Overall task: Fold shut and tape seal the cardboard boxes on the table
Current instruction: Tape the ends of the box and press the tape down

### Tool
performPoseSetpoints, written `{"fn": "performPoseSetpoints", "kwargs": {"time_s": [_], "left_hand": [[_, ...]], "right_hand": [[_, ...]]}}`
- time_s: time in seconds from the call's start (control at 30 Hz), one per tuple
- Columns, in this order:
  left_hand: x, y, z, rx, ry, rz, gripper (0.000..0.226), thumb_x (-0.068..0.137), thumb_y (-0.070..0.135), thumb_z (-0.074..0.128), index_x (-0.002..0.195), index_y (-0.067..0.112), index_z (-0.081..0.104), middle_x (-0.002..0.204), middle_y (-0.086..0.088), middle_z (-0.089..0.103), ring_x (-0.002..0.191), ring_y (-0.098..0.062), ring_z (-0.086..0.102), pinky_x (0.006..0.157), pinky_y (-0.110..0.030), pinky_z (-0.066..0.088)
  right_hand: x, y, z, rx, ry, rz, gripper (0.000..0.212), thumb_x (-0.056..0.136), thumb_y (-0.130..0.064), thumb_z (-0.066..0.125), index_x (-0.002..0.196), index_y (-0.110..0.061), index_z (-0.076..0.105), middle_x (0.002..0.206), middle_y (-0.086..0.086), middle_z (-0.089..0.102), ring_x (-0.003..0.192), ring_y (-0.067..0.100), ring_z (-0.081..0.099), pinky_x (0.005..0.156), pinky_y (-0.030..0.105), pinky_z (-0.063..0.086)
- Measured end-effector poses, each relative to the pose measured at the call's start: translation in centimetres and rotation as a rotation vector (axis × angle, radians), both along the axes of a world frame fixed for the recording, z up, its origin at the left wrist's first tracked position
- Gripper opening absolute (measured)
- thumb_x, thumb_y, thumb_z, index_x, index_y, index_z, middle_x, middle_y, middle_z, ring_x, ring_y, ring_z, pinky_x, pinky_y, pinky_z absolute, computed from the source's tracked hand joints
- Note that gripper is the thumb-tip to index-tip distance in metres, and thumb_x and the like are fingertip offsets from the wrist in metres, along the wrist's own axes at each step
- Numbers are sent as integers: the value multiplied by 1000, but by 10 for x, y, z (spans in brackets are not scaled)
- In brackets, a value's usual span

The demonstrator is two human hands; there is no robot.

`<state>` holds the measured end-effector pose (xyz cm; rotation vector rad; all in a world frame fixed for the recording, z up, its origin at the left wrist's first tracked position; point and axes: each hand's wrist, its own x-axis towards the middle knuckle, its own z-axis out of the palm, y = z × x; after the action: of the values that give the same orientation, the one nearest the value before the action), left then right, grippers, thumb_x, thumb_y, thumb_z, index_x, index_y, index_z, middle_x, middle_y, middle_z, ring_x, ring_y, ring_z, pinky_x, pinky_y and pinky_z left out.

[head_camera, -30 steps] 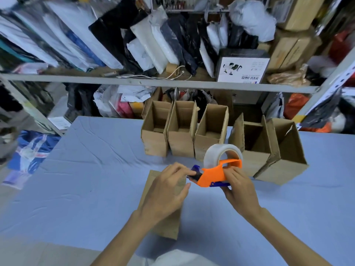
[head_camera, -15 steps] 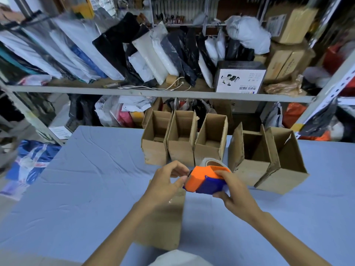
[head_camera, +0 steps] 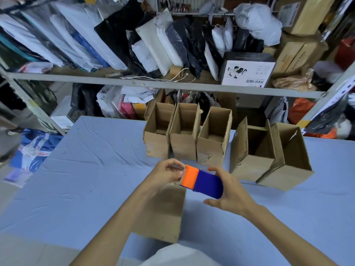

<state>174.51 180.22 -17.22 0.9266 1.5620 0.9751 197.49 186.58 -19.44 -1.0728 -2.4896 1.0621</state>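
The right hand (head_camera: 229, 197) grips the tape dispenser (head_camera: 201, 182), the left hand (head_camera: 165, 174) pinches its orange end; one folded box (head_camera: 163, 212) apparently awaits tape (five open boxes (head_camera: 183, 150) stand behind).

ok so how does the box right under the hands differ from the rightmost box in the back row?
The near box has its top folded flat; the rightmost box stands open, flaps up, inside showing. The near box sits alone, partly under the left hand at the tape dispenser; the rightmost box stands against its neighbour in the row. Both are plain brown cardboard on the blue table.
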Motion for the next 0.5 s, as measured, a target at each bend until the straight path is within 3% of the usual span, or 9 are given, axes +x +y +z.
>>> {"fn": "performPoseSetpoints", "kwargs": {"time_s": [0.17,0.27,0.37,0.5], "left_hand": [[-1,3,-5,-92,5,58,10,91,4,61,96,11,67,94,-11,71,82,-18,70,72,-26,58],[0,8,-5,-147,18,103,13,91,1,58,93,10,67,92,-10,70,84,-20,70,68,-25,57],[3,11,-11,-190,13,104,7,89,7,63,92,11,68,94,-13,72,87,-22,71,68,-25,56],[6,13,-20,-223,49,109,11,91,14,65,99,10,71,89,-6,74,82,-16,72,68,-25,57]], "right_hand": [[-4,3,-6,121,-20,7,77,65,-29,87,129,-23,44,124,-9,53,105,9,51,79,11,46],[-4,3,-5,194,-13,3,74,63,-36,83,126,-21,47,118,-7,58,97,10,55,75,14,49],[-5,2,-2,254,21,-8,73,59,-48,78,120,-19,51,112,-8,63,89,5,57,70,9,44],[-7,6,3,242,76,-21,73,60,-57,78,119,-22,52,110,-11,65,90,5,60,72,14,50]]}}
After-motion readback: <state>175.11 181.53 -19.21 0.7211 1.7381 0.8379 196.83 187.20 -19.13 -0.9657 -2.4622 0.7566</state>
